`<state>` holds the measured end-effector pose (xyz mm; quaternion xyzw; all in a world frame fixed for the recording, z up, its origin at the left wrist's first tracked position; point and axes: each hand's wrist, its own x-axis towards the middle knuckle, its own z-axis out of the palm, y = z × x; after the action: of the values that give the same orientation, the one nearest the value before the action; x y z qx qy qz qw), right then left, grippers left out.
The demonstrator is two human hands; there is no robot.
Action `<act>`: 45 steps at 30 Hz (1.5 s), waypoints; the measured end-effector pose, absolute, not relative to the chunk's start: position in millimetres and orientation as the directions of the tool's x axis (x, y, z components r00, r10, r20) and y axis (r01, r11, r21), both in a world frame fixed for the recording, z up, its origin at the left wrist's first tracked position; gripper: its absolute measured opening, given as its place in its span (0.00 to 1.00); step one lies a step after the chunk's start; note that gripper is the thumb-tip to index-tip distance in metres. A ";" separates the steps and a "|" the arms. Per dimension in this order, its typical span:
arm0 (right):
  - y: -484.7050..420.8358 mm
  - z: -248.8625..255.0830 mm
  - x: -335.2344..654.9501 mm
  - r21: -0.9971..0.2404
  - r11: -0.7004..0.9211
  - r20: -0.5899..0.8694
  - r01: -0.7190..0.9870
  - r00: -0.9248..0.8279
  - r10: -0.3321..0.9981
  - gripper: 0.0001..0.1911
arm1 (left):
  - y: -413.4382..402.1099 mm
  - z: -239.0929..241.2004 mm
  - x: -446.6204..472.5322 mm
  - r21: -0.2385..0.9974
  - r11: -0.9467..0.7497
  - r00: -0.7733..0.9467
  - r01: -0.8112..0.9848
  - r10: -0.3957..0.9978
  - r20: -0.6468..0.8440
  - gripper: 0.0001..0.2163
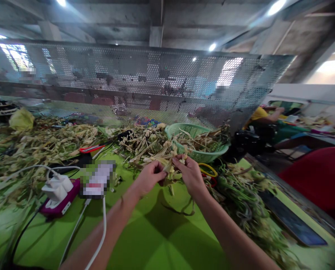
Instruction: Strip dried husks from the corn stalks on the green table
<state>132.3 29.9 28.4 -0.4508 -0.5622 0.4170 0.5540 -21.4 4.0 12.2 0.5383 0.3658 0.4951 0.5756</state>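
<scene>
Over the green tabletop, my left hand (149, 178) pinches one side of a dried plant stem with pale yellowish leaves (171, 169). On its other side, the fingers of my right hand (192, 174) are closed on the same piece, near small pale buds at its top. The exact kind of plant cannot be told. Right behind my hands lies a heap of similar dry stalks (145, 142). A light green plastic basket (212, 155) with more dried stalks stands behind my right hand. Beside that hand, a yellow loop-shaped handle (209, 169) shows, partly hidden by plant matter.
Dried plants (49, 144) cover the left side; greener stems (246, 206) lie at right beside a dark phone (293, 221). A purple power strip (53, 210), a charging phone (98, 180) and a red cutter (91, 149) lie left. Behind stands a perforated metal screen (122, 86). A yellow-sleeved person (260, 114) sits farther right.
</scene>
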 end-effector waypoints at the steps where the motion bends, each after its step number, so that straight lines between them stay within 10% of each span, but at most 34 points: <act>1: 30.4 28.6 133.2 -0.969 0.245 0.246 0.034 0.023 0.969 0.19 | 4.4 11.4 -21.2 0.981 -0.052 0.255 -0.188 0.962 0.100 0.12; 14: 15.9 28.9 118.7 -0.965 0.260 0.251 0.044 -0.158 0.955 0.19 | 4.3 12.5 -19.8 0.983 -0.148 0.128 -0.104 0.979 0.161 0.12; 45: 32.1 31.2 138.8 -0.952 0.229 0.199 -0.201 0.161 0.967 0.15 | 2.6 17.2 -21.0 0.993 -0.057 0.272 -0.108 0.959 0.085 0.17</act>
<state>138.8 32.1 31.2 -0.4184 -0.4574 0.4585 0.6368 -21.0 2.6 17.2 0.5569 0.3817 0.4672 0.5709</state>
